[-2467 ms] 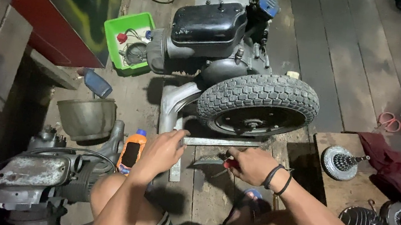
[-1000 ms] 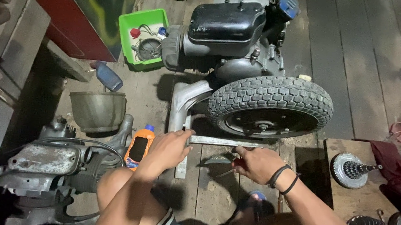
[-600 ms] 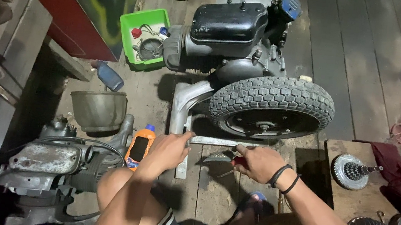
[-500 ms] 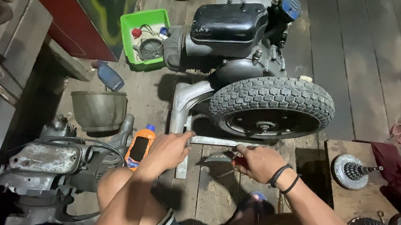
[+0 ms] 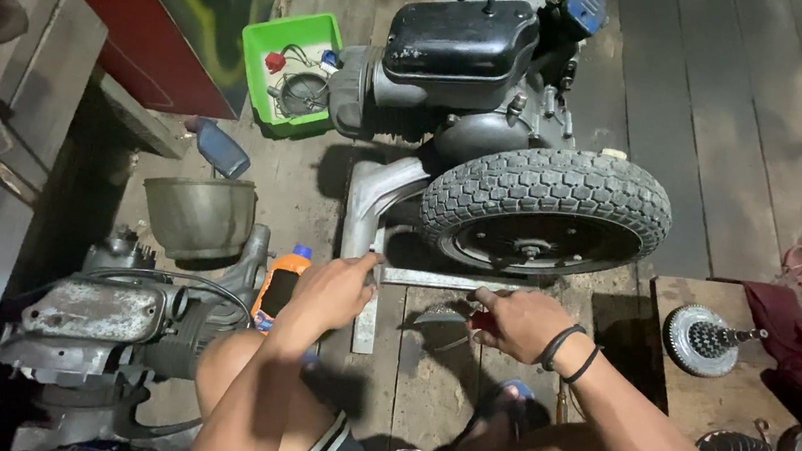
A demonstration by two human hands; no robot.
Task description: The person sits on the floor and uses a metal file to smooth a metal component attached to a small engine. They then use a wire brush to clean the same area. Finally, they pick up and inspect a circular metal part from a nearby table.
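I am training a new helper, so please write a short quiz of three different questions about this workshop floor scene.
1. True or false: the left hand rests on the grey metal bar below the black knobby rubber tyre.
2. The green plastic tray lies: A) right of the engine, B) left of the engine.
3. What does the right hand wear at the wrist?

Key: 1 true; 2 B; 3 black bands.

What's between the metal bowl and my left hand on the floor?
In the head view, an orange bottle with a blue cap stands between the metal bowl and the left hand, close beside the hand.
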